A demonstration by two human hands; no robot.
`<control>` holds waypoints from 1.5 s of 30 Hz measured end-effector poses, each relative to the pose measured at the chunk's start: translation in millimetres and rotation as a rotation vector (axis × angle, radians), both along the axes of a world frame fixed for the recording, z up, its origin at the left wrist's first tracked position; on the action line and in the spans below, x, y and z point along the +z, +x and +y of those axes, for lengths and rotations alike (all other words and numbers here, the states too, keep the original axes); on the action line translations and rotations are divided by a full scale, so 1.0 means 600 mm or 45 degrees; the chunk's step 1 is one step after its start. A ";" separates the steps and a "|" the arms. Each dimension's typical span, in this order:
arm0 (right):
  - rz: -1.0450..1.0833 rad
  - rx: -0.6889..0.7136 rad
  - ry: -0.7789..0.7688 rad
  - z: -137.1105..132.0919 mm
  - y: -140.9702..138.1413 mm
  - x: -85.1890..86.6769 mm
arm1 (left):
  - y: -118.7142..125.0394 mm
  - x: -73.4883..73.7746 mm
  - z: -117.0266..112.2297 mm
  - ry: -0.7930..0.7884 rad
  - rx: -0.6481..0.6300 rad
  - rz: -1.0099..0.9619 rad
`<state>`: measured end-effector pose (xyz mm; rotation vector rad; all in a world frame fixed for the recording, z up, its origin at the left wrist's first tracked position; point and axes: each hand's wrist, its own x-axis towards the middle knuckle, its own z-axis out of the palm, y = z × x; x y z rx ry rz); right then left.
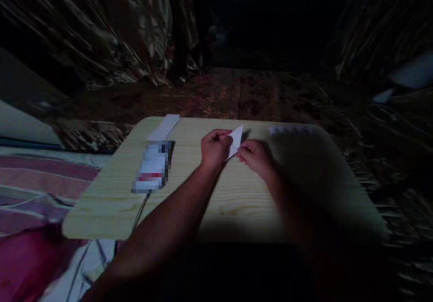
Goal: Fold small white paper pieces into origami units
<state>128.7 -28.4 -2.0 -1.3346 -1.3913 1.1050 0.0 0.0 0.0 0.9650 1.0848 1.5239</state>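
Between my hands, above the middle of the wooden table, is a small white piece of paper with a pointed upper corner. My left hand is closed on its left side, with the thumb lying across the front. At the lower right edge of the paper, the fingertips of my right hand are pinched together on it. Dim light hides whether the paper has folds or layers.
On the table's left lies a pixelated phone-like object with a cable running toward me. Behind it are white paper strips. A row of small pale pieces lies at the far right edge. Striped bedding borders the left.
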 end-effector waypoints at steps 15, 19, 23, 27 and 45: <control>0.050 -0.079 0.044 0.001 0.007 -0.006 | 0.002 -0.003 0.003 -0.028 -0.015 -0.069; 0.088 -0.102 0.111 0.003 0.008 -0.010 | 0.004 0.000 0.000 -0.044 -0.069 -0.092; 0.099 -0.195 0.140 0.008 0.010 -0.016 | 0.008 0.001 -0.004 -0.059 -0.132 -0.085; 0.056 -0.248 0.184 0.011 0.014 -0.016 | 0.010 -0.001 -0.006 -0.059 -0.223 -0.047; -0.322 -0.092 0.299 0.003 0.013 -0.012 | -0.002 -0.001 -0.005 -0.057 -0.513 0.096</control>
